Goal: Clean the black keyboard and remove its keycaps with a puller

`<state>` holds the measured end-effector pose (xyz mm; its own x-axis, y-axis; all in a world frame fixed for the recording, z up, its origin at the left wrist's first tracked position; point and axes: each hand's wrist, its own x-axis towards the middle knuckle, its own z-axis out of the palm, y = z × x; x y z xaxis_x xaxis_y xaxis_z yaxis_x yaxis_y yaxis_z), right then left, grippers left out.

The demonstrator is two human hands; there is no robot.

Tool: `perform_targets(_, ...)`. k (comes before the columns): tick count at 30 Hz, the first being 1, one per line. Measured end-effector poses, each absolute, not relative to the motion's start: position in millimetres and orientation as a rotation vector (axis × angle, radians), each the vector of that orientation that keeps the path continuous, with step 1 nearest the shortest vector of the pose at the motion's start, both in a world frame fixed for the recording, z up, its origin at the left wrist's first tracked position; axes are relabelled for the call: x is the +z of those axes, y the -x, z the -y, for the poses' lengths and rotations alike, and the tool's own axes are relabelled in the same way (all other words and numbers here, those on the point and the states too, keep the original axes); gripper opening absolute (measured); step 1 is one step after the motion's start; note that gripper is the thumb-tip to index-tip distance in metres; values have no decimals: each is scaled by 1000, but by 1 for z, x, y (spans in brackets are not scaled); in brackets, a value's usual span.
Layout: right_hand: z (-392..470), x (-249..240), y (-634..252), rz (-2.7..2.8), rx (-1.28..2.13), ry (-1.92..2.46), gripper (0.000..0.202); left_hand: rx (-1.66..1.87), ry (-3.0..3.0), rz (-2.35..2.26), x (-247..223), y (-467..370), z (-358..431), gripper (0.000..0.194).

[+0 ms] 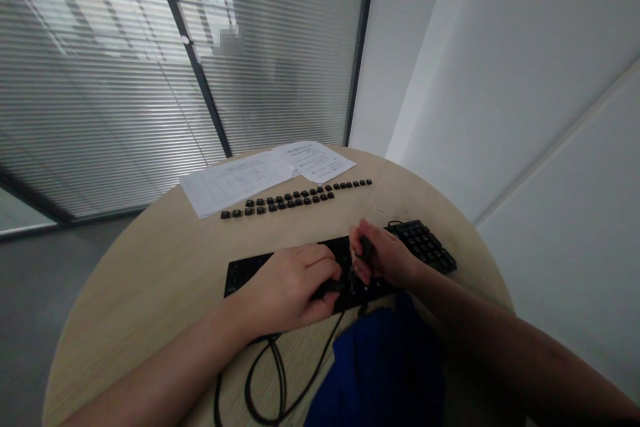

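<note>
A black keyboard (245, 271) lies across the near half of the round table. Many of its keycaps are off on the left and middle; the number pad (425, 245) at its right end still has keys on it. My right hand (383, 253) is closed round a dark-handled tool (367, 250) that looks like a screwdriver, its thin end pointing down at the keyboard. Beside it, my left hand (300, 283) rests on the keyboard with fingers and thumb curled together. Whatever those fingers grip is too dark to make out. Loose black keycaps (273, 207) stand in two rows beyond the keyboard.
White printed sheets (235, 180) lie at the table's far side, behind the keycaps. A black cable (280, 373) loops over the near edge of the wooden table (125, 320). Blue cloth (380, 373) is close below my hands. Blinds and a white wall stand beyond.
</note>
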<state>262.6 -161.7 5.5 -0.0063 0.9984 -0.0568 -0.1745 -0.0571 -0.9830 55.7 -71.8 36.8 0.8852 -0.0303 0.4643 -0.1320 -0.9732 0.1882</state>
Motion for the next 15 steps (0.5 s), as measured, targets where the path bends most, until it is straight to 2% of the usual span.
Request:
perform_targets(7,166,15,-274,1242,987,1238,65,900,-2824,59,53,-47,70,10)
perform_targets(15,179,28,-263,1567,917,1312,30,957,-2882,74,48,-47,69,9)
